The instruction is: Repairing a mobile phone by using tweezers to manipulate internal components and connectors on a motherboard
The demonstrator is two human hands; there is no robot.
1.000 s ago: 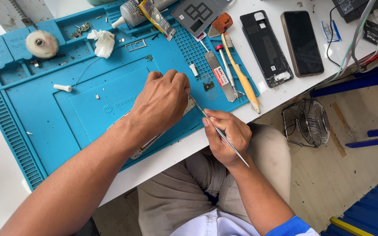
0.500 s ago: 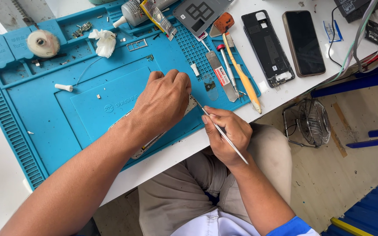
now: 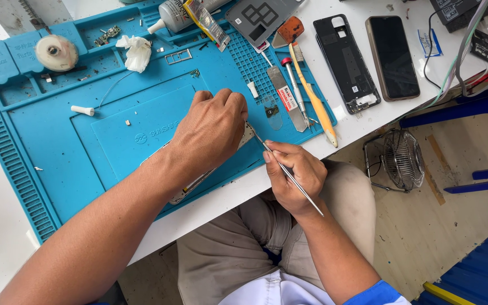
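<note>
Phone (image 3: 199, 183), opened and lying flat on the blue repair mat (image 3: 86, 141) near its front edge, mostly hidden under the left hand (image 3: 213, 133); only a pale strip of frame and a corner beside the knuckles in view. Left fingers curled and pressed down together on the device, pinning it to the mat. Right hand (image 3: 292, 175) just off the table edge, thumb and first fingers pinching a thin metal pry tool (image 3: 283, 169) like a pen, tip angled in at the phone's right edge right beside the left fingertips; whether already under a part or only touching, impossible to tell. Judged well into disassembly: black back cover (image 3: 345, 62) already off and laid on the white table, a dark screen panel or second handset (image 3: 392, 56) beside it, a grey plate (image 3: 258, 17) at the mat's top edge, loose screws and small parts (image 3: 108, 34) sorted into the upper tray pockets, a crumpled tissue (image 3: 136, 52) and glue tube (image 3: 170, 14) close by. Spare tools, a flat metal spatula (image 3: 286, 99), a red-capped screwdriver (image 3: 296, 85) and a yellow-handled brush (image 3: 312, 93), parked side by side at the right of the mat. Probably left: freeing whatever sits at that edge, then any refitting and closing up, none of it visibly started.
</note>
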